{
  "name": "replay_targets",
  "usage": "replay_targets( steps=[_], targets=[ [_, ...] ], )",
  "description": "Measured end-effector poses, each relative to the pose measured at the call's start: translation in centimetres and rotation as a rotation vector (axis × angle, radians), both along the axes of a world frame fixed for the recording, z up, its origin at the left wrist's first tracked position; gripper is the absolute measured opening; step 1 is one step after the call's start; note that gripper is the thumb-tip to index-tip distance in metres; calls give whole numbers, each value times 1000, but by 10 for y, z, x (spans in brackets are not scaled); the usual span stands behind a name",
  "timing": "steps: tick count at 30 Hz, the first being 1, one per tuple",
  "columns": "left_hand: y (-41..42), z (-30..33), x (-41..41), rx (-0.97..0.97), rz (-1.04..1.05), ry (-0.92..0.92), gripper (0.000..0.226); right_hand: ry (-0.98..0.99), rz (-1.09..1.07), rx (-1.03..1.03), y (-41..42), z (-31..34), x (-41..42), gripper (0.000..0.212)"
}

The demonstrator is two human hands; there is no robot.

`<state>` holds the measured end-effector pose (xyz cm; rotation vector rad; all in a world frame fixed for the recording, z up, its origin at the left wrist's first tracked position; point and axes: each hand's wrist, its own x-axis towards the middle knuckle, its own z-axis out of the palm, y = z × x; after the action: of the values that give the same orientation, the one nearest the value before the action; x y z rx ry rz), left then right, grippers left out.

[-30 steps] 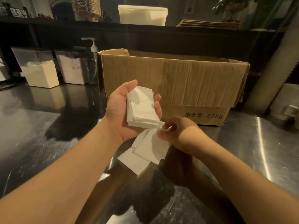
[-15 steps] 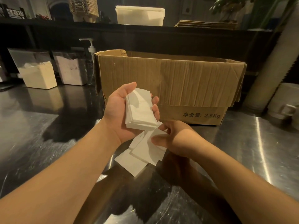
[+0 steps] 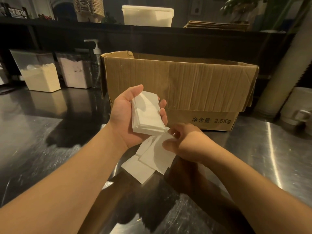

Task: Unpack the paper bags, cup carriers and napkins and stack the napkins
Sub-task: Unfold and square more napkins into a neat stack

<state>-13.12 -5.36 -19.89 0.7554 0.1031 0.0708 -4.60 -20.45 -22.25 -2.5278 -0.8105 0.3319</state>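
My left hand [image 3: 124, 118] is palm up in front of the cardboard box [image 3: 179, 83] and holds a neat stack of white napkins [image 3: 147, 115], thumb along one side and fingertips curled at the other. Just below it, my right hand [image 3: 185, 144] pinches a few loose white napkins [image 3: 152, 159] by their upper edge. They fan out unevenly and their lower corners hang down by the steel counter [image 3: 42, 137]. The box is open at the top; its contents are hidden from this angle.
Two clear tubs of powder [image 3: 42, 76] and a pump bottle [image 3: 95, 53] stand at the back left. A white lidded tub [image 3: 147, 16] and flat brown paper items [image 3: 216, 25] sit on the dark shelf behind. A white container [image 3: 298, 107] stands at the right edge.
My right hand has shifted its pinch on the loose napkins slightly; both hands stay in nearly the same place. The stack in my left hand is unchanged.
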Motion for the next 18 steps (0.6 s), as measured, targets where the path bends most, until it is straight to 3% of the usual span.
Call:
replay_targets(
  steps=[4,11,18],
  targets=[
    [0,0,0,18,-3,2,49,-129,-65,-170,3,-1,0,53],
    [0,-1,1,13,4,14,51,-5,-25,-115,0,1,2,29],
    [1,-2,2,0,6,14,54,36,-16,-145,-2,9,2,22]
  ],
)
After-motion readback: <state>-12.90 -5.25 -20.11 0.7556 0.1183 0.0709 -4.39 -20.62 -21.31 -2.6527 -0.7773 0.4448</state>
